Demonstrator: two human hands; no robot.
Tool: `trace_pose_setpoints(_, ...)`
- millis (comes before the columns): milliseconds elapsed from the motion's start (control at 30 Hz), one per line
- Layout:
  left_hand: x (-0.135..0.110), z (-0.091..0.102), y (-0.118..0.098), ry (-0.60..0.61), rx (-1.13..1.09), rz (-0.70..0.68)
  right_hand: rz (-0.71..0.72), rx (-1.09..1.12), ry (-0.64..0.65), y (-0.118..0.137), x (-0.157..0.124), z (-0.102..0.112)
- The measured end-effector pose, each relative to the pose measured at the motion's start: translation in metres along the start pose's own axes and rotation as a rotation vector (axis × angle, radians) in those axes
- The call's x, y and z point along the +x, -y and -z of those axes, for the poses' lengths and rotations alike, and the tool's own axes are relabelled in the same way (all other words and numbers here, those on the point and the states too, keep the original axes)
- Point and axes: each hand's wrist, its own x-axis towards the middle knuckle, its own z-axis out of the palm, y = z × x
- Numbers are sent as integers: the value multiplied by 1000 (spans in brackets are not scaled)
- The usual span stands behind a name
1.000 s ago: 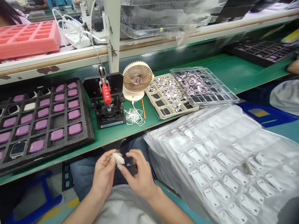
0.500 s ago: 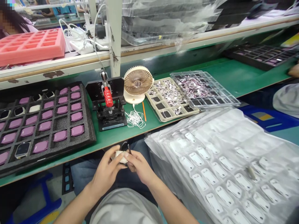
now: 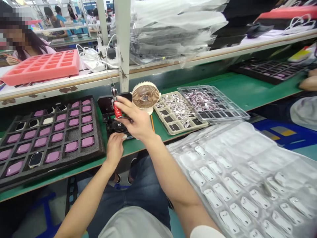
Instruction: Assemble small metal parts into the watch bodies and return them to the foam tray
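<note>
At the black hand press (image 3: pixel 106 115), my right hand (image 3: pixel 138 120) reaches in from the right. Its fingers and thumb are around the red lever handle (image 3: pixel 117 110). A thin dark tool (image 3: pixel 126 118) shows by the thumb; its kind is unclear. My left hand (image 3: pixel 115 148) is at the front of the press base, fingers closed on a small pale piece (image 3: pixel 124 136). Most of that piece is hidden by the fingers. To the left lies a black foam tray (image 3: pixel 99 150) with purple watch cases (image 3: pixel 71 146) and a few pale-framed watches (image 3: pixel 36 159).
Behind my right hand stands a small fan (image 3: pixel 145 96), with an orange stick (image 3: pixel 152 124) beside it. Compartment trays (image 3: pixel 170 130) of small parts sit right of it. Bagged white parts (image 3: pixel 232 185) lie at the right. Overhead runs a shelf (image 3: pixel 99 79) with a pink foam tray (image 3: pixel 42 67).
Both hands have moved up from my lap to the press, the left carrying the pale piece. My right hand has let go of that piece and taken the red lever handle.
</note>
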Motion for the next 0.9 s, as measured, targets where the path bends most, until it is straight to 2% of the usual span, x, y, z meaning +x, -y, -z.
trace_pose_setpoints(67,-1,-1,4,-10,45,-41,42,-55,60,-6,7,-7)
trace_pose_setpoints(233,-7,1,6,-27,126,-101,66,-95,32,-12,1,-15)
trace_pose_setpoints(333,-7,-1,6,-28,155,-112,68,-21,-52,-2,14,-13)
trace_pose_setpoints(467,-7,-1,8,-34,165,-123,31,-19,-249,13,46,-3)
trace_pose_setpoints(533,-7,0,8,-43,161,-133,29,-52,-280,13,43,2)
trace_pose_setpoints(567,-9,1,7,-49,161,-138,21,-68,-235,10,33,3)
trace_pose_setpoints(600,-11,3,7,-55,164,-142,-9,-96,-137,5,18,2)
trace_pose_setpoints(667,-18,5,5,-72,181,-147,-119,-182,147,-7,-21,-6)
trace_pose_setpoints(733,-28,7,2,-89,208,-146,-238,-268,368,-20,-56,-20)
trace_pose_setpoints(800,-40,8,-1,-96,231,-147,-303,-318,467,-32,-76,-35)
trace_pose_setpoints(900,-53,8,-7,-111,255,-156,-348,-378,554,-46,-75,-53)
